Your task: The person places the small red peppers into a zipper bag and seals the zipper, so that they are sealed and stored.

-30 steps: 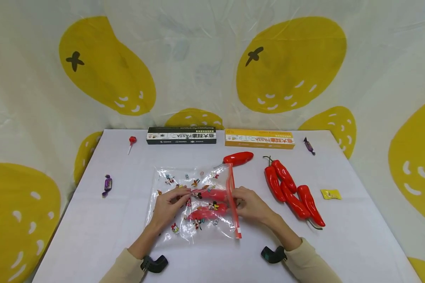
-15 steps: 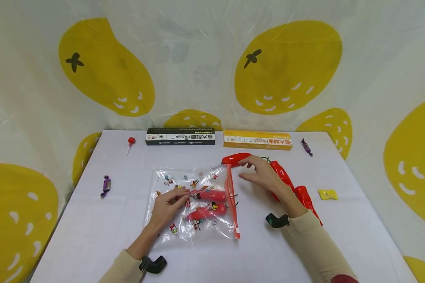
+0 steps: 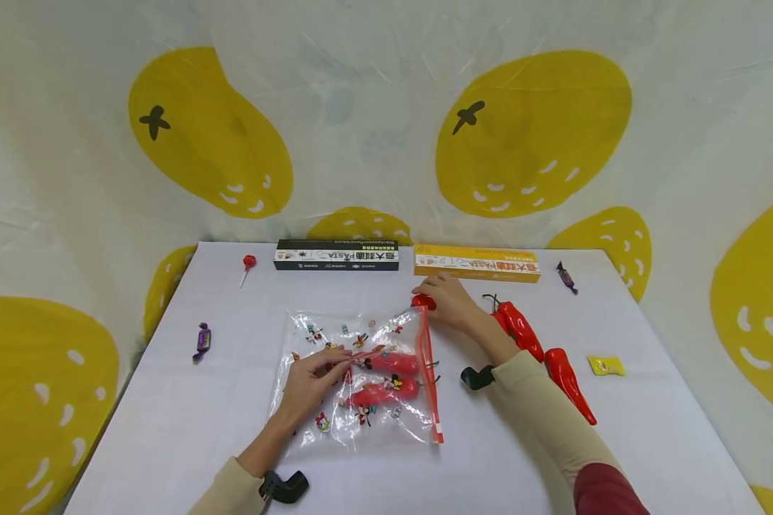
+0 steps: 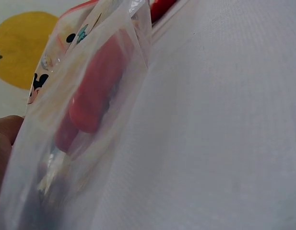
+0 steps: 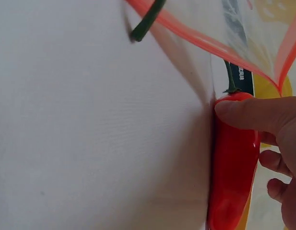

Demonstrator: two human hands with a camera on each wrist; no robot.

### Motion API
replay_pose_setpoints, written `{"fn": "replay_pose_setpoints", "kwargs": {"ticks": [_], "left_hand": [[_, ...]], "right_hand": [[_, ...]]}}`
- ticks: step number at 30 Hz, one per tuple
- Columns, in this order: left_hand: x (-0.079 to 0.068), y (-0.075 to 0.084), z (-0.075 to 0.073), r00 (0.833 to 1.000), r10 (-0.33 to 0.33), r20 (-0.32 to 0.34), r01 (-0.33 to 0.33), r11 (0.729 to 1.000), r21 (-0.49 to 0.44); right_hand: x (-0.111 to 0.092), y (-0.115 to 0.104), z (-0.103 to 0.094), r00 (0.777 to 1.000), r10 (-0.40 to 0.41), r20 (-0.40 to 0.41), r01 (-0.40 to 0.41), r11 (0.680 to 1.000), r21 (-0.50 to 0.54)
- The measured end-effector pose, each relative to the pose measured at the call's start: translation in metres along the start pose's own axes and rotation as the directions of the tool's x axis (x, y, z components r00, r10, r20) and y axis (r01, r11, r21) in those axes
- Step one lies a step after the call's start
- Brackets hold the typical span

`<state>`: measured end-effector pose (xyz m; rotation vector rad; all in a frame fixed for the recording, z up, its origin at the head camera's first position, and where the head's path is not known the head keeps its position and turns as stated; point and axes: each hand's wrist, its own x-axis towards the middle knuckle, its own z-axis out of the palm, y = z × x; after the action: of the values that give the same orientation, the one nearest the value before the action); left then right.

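A clear zip bag (image 3: pixel 373 433) with cartoon prints and a red zip edge lies mid-table. Inside it are two red chili peppers (image 3: pixel 386 363), their green stems poking out at the right-hand opening. My left hand (image 3: pixel 312 383) pinches the bag's upper layer between thumb and fingers; the left wrist view shows the film (image 4: pixel 23 158) lifted over the peppers (image 4: pixel 97 88). Beyond the bag's top right corner, my right hand (image 3: pixel 451 300) grips another red chili pepper (image 5: pixel 234 167), thumb across its stem end. That pepper lies right at the tablecloth, partly hidden by the hand in the head view.
Several loose red chili peppers (image 3: pixel 520 329) lie right of the bag, partly behind the right sleeve. A black pasta box (image 3: pixel 337 255) and a yellow pasta box (image 3: pixel 477 263) stand along the back edge. A lollipop (image 3: pixel 249 262), purple candies (image 3: pixel 202 341) and a yellow packet (image 3: pixel 606 365) lie around.
My right hand has left the bag's opening, reached to the far side and taken hold of the chili pepper there. My left hand keeps its pinch on the bag.
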<state>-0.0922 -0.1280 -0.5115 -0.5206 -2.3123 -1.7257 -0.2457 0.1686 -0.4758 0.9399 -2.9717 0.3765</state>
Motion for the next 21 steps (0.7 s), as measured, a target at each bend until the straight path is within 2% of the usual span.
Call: {"fn": "replay_pose_setpoints", "kwargs": {"ticks": [6, 9, 12, 16, 21], "left_hand": [[0.002, 0.000, -0.001, 1.000, 0.014, -0.011, -0.014, 1.000, 0.012], [0.003, -0.001, -0.002, 1.000, 0.019, -0.017, -0.019, 1.000, 0.022], [0.002, -0.001, -0.002, 1.000, 0.014, -0.007, -0.014, 1.000, 0.026], [0.001, 0.000, -0.001, 1.000, 0.010, 0.007, -0.010, 0.999, 0.032], [0.001, 0.003, -0.001, 1.000, -0.022, 0.010, 0.022, 0.999, 0.027]], "right_hand": [[0.000, 0.004, -0.010, 0.997, 0.064, -0.036, -0.065, 0.998, -0.018], [0.001, 0.004, -0.015, 0.993, 0.115, 0.012, -0.115, 0.993, 0.007], [0.001, 0.006, -0.014, 0.974, 0.211, 0.078, -0.216, 0.974, 0.063], [-0.001, 0.010, -0.010, 0.936, 0.331, 0.120, -0.346, 0.927, 0.143], [-0.004, 0.011, -0.006, 0.908, 0.395, 0.141, -0.414, 0.900, 0.140]]}}
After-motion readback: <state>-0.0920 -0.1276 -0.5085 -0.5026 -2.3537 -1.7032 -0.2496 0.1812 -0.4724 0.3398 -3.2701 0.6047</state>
